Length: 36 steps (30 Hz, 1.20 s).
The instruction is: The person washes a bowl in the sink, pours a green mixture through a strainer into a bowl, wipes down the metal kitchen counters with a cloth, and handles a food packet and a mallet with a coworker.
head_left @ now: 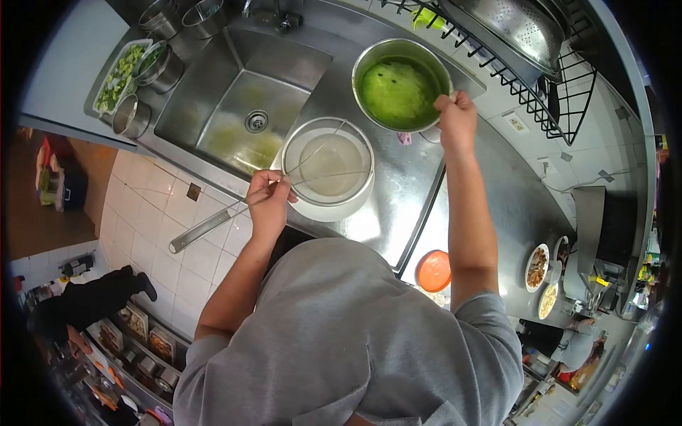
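My left hand (270, 202) is closed on the handle of a round metal strainer (330, 167), whose long handle slants down to the left. The strainer rests over a white container (339, 211) on the steel counter, beside the sink. My right hand (457, 121) is closed on the rim or handle of a metal pot (360, 106) holding bright green liquid. The pot is right of and above the strainer, apart from it. A small pink thing (404, 138) lies just below the pot.
The steel sink (234, 106) is at left, with metal containers (160, 69) and a tray of chopped greens (119, 78) beyond. An orange lid (433, 271) lies near my right arm. A wire rack (490, 64) hangs at upper right. Two other people (92, 298) (568, 344) are farther off.
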Motion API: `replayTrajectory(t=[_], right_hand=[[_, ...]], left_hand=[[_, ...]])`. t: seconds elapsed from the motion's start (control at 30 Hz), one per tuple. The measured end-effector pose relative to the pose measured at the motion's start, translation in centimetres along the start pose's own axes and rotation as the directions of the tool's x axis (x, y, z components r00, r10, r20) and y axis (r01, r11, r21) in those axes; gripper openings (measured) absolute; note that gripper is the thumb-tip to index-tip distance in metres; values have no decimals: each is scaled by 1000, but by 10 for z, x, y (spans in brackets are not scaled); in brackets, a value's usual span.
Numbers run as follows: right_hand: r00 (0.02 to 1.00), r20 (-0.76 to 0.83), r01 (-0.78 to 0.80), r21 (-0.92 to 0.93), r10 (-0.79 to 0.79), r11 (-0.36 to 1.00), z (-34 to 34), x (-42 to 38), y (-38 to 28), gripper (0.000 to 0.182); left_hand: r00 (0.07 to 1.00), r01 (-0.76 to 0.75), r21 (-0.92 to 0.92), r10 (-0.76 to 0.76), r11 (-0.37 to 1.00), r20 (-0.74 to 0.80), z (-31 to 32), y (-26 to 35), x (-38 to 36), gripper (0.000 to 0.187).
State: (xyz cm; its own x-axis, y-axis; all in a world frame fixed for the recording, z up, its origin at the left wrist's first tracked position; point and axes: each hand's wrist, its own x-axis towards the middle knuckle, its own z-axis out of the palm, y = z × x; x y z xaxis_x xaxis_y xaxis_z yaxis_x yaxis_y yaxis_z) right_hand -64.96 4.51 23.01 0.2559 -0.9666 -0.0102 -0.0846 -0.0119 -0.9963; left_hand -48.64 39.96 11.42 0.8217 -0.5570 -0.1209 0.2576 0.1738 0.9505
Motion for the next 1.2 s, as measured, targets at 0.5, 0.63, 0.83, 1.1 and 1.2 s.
replayTrajectory(t=[0.5, 0.63, 0.83, 1.1, 1.2], right_hand=[[971, 52, 238, -254, -232, 938, -24, -65, -27, 19], [956, 65, 293, -282, -287, 914, -20, -72, -29, 20], [964, 68, 264, -268, -256, 926, -15, -76, -35, 21], [959, 66, 281, -282, -274, 917, -13, -75, -38, 19], [958, 73, 286, -277, -276, 917, -11, -77, -41, 19]], left_hand=[[997, -63, -10, 62, 998, -35, 6, -12, -6, 16], [998, -52, 31, 53, 998, -40, 6, -11, -8, 16], [998, -48, 23, 49, 999, -50, 6, -10, -12, 16], [998, -39, 14, 40, 999, -56, 5, -13, -11, 15], [998, -45, -1, 45, 999, -53, 5, -13, -11, 15]])
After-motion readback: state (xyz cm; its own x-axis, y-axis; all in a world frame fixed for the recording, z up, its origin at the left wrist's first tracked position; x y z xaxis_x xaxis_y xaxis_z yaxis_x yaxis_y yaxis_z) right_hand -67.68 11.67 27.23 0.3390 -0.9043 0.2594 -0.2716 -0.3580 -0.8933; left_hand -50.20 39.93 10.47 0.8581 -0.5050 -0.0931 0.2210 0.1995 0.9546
